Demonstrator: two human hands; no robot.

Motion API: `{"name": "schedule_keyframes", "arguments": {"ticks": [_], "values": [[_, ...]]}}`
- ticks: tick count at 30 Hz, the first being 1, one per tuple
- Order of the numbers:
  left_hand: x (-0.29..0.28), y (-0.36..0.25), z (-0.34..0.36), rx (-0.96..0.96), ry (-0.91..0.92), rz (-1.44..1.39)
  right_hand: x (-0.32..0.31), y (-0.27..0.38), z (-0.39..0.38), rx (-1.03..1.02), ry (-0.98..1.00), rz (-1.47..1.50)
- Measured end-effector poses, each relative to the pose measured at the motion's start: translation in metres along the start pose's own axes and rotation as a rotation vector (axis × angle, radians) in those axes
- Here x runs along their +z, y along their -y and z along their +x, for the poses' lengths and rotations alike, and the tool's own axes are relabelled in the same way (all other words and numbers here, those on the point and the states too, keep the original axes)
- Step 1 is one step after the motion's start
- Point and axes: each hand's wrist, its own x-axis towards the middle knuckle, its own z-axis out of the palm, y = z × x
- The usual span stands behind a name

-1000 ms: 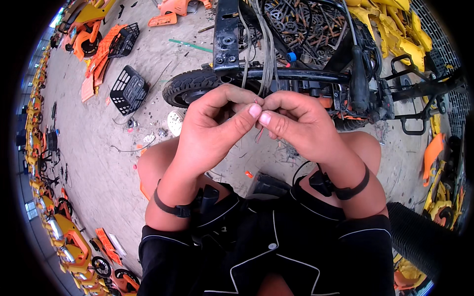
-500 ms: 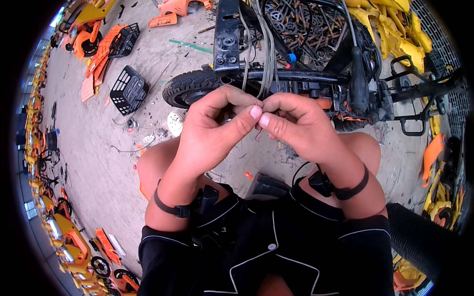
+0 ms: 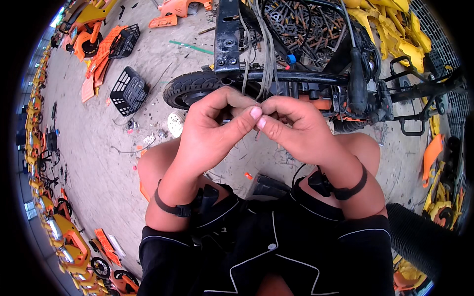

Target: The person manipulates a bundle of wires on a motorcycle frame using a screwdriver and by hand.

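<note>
My left hand (image 3: 210, 130) and my right hand (image 3: 298, 126) meet above the floor in front of a black bike frame (image 3: 301, 76). Thumb and forefinger of each are pinched together, tip against tip. Between them is the end of a thin wire; a short reddish strand (image 3: 256, 134) sticks out below the thumbs. Grey cables (image 3: 267, 54) hang over the frame and run down behind my fingers, so where they join the wire is hidden. The black wheel (image 3: 190, 88) lies just beyond my left hand.
Behind the frame lies a heap of rusty bolts and sprockets (image 3: 308, 24). A black-handled screwdriver (image 3: 357, 84) stands against the frame at right. Yellow plastic panels (image 3: 395, 34) are piled at far right. On the left floor are a black basket (image 3: 129, 91) and orange panels (image 3: 101, 61).
My right thumb and fingers have shifted slightly left, closer against the left fingertips. The reddish strand below them has moved a little. Otherwise the scene stays the same.
</note>
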Motion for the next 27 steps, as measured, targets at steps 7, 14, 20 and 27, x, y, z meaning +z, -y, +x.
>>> {"name": "schedule_keyframes", "arguments": {"ticks": [7,14,20,27], "values": [[0.001,0.002,0.002,0.02,-0.015,-0.007,-0.002,0.006,0.001,-0.007,0.024,-0.055],[0.001,0.0,0.003,0.054,0.011,0.006,-0.002,0.006,0.0,0.007,0.042,0.047],[-0.001,0.004,0.003,0.052,0.036,-0.006,-0.004,0.006,0.0,0.022,0.071,0.058],[0.001,-0.001,0.003,0.06,-0.017,0.034,-0.004,0.006,0.0,0.012,0.034,0.009]]}}
